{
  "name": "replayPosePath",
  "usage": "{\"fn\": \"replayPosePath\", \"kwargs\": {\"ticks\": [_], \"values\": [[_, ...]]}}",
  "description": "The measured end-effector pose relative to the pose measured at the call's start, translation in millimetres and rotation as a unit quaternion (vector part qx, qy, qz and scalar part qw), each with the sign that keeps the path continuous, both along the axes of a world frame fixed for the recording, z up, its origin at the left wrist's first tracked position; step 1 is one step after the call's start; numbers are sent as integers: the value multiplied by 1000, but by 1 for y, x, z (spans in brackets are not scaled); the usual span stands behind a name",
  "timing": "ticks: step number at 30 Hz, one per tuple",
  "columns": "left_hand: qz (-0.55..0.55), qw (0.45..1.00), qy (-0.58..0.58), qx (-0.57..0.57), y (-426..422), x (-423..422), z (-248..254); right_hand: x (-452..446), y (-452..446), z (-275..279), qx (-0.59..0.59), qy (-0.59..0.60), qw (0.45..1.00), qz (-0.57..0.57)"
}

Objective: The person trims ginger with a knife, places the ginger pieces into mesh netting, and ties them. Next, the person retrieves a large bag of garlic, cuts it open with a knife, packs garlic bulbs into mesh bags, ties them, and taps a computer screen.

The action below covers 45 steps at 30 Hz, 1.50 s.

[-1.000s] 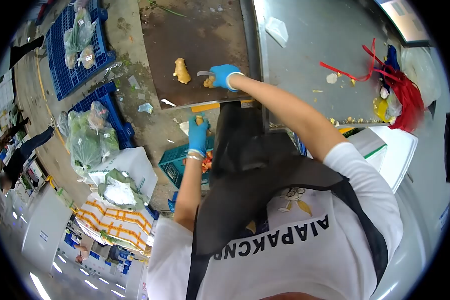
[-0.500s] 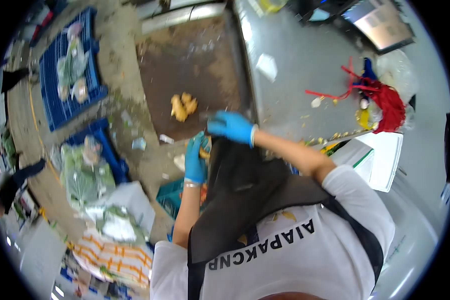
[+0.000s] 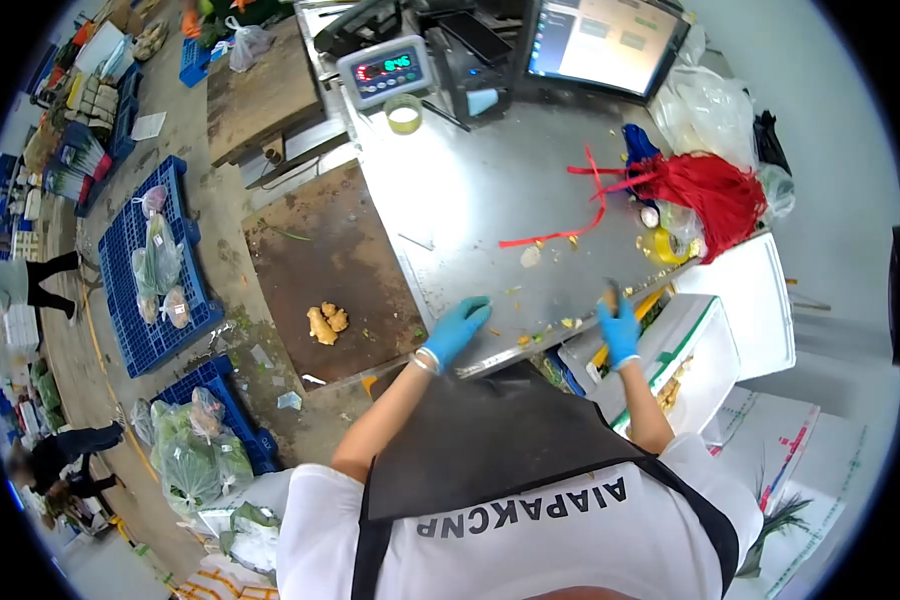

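Observation:
My left hand [image 3: 456, 332], in a blue glove, rests at the near edge of the metal table [image 3: 440, 200], fingers stretched out and holding nothing. My right hand [image 3: 618, 332], also gloved, is raised near the table's right front corner. Its fingers are closed around a small brown piece [image 3: 610, 297], blurred, possibly ginger. A knobbly piece of ginger [image 3: 326, 323] lies on the brown board [image 3: 330, 250] to the left. More ginger [image 3: 673, 388] shows inside the open white foam box [image 3: 705, 345] by my right forearm.
A scale display [image 3: 385, 70], a tape roll [image 3: 404, 114] and a monitor [image 3: 605, 45] stand at the table's back. Red ties [image 3: 705, 195] pile at the right. Blue pallets [image 3: 150, 270] with bagged vegetables lie on the floor; a person [image 3: 60, 455] stands far left.
My view has shifted rightward. My right hand has moved from beside the brown board to the foam box side. My left hand, earlier around a yellowish piece, is now empty at the table edge.

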<state>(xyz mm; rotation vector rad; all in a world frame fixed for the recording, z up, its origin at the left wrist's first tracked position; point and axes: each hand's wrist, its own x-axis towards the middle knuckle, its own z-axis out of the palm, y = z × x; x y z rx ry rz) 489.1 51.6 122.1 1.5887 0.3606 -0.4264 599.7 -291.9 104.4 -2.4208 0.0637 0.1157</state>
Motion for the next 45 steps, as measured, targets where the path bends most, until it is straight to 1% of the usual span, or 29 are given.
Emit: {"fn": "replayPosePath", "kwargs": {"ticks": [2,3,4,5,7,8,9,11,13,14,16,17,18,19,20,22,23,24,25,26,28,31,33,34,37,38,41,44,45], "values": [[-12,997,2,76,-25,7,-30,-1,-139,-49,-37,70,979,-187],[-27,995,-4,101,-36,5,-51,-17,-147,-1,63,101,946,-301],[-49,993,-8,110,-43,7,-68,-33,-187,-2,65,73,935,-341],[-41,993,22,112,-50,11,-45,-50,-232,-15,28,50,929,-365],[-33,995,45,86,-60,24,-27,-74,-287,-9,-137,204,891,-382],[-35,992,20,119,-65,33,-24,-83,-300,-8,-296,217,857,-360],[-33,988,-6,154,-70,44,-25,-82,-303,1,-290,225,851,-375],[-42,938,-197,283,-73,69,-28,-70,-314,-18,-324,49,876,-354],[-41,867,-272,415,-77,103,-49,-26,-287,-21,-178,-25,943,-281],[-38,841,-272,465,-79,117,-53,-2,-240,-4,-32,0,956,-291],[-56,784,-255,563,-78,145,-70,32,-163,14,-111,6,986,-128],[-92,784,-221,572,-74,152,-81,48,-146,-8,-122,13,992,-38],[-127,783,-185,580,-70,156,-91,62,-112,-2,-171,118,978,16],[-160,781,-145,587,-66,156,-103,72,-89,-11,-160,89,980,76],[-88,806,-172,559,-62,151,-121,88,-81,-41,-181,74,970,142],[-3,961,-9,277,-52,142,-127,109,-54,-41,-269,73,946,165],[48,989,74,121,-42,132,-127,112,-36,-36,-310,71,931,181],[119,979,113,-120,-39,112,-84,112,-19,-28,-293,36,937,187],[134,955,124,-234,-36,95,-75,111,-2,-18,-275,2,942,194],[151,952,129,-234,-36,78,-51,108,16,-13,-256,-31,945,200],[188,939,142,-249,-41,50,-15,95,55,-16,-20,90,957,275],[231,930,135,-251,-46,21,-15,57,121,7,231,346,851,322],[250,935,121,-222,-54,10,-13,38,144,7,258,394,810,349],[265,935,121,-200,-57,6,-11,35,150,-10,268,374,809,366],[339,921,89,-171,-56,2,-9,41,152,8,289,356,822,337],[372,906,78,-185,-47,3,-13,47,146,4,291,375,832,285],[540,771,-22,-338,-21,1,-16,63,114,-3,414,416,804,93],[591,733,4,-337,-17,9,-21,56,96,2,427,473,769,53],[573,745,10,-342,-18,10,-26,51,96,5,425,487,760,74]]}}
